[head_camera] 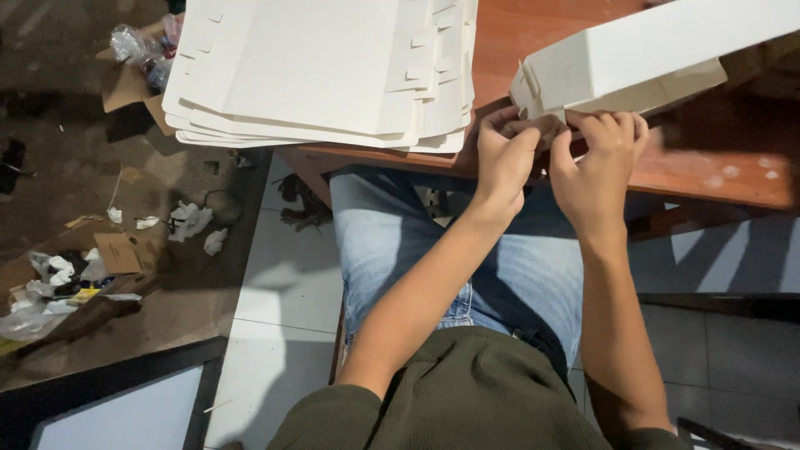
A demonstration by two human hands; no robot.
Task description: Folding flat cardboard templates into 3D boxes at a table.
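Reddish-brown wooden bench across the upper frame, near edge above the lap in light blue jeans. Grey-white tiled floor below, darker rough ground to the left.

Broad stack of flat white die-cut cardboard blanks lying on the bench's left part, tabs and slots visible along the right-hand edges, stack overhanging the near bench edge.

Long white folded cardboard box held tilted above the bench's right part, far end running off the upper right corner, near end open with flaps showing.

Scattered crumpled white paper and brown cardboard scraps on the dark ground at left; clear plastic bags in a cardboard carton at upper left.

Left hand at the box's near end, grip closed, fingertips pinched on the lower end flap. Right hand just beside it, touching, fingers curled over the box's lower edge, grip closed on the box. Both hands just past the bench's near edge, thumbs close together under the box end.
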